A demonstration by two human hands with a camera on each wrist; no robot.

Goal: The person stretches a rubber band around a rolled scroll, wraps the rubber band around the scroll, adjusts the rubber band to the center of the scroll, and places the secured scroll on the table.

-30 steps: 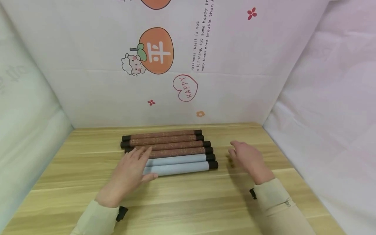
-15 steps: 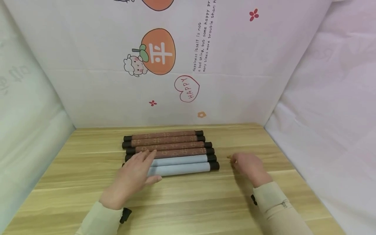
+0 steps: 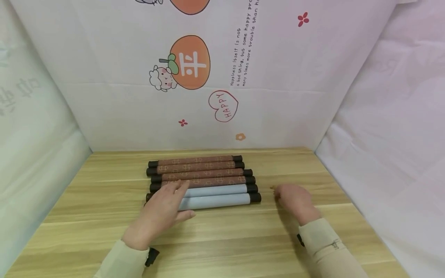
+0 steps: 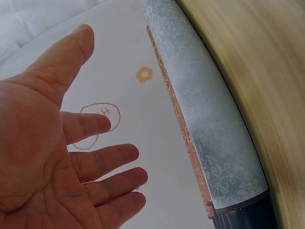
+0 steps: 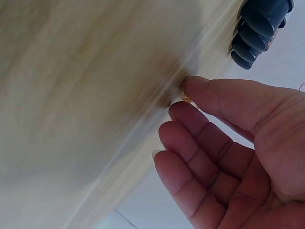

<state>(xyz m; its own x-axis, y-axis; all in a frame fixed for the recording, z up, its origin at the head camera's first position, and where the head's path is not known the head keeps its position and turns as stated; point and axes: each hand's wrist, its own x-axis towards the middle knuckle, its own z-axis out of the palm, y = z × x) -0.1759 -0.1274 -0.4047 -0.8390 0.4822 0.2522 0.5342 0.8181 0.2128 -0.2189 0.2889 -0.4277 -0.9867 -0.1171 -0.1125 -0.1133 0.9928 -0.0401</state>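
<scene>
In the head view, several rolled scrolls with black end knobs lie side by side. The far ones are brown patterned scrolls [image 3: 205, 166]; two pale blue scrolls [image 3: 217, 200] lie nearest. My left hand [image 3: 161, 206] is over the left part of the row, hiding some of it. Its fingers are spread and hold nothing; in the left wrist view a pale blue scroll [image 4: 209, 109] lies beside it. To the right of the knobs, my right hand [image 3: 293, 200] pinches a small orange-brown thing [image 5: 187, 98] between thumb and index finger, close to the tabletop. Fingers hide most of it, so its kind is unclear.
The wood-grain tabletop [image 3: 222, 247] runs back to a white printed cloth [image 3: 271, 112] standing as a wall. White cloth walls also close off the left side [image 3: 38, 116] and right side [image 3: 393, 135].
My right hand's fingers have closed into a pinch on the small orange-brown thing and sunk slightly. My left hand has shifted a little rightward in the view, along with the whole scene. The scrolls keep their arrangement.
</scene>
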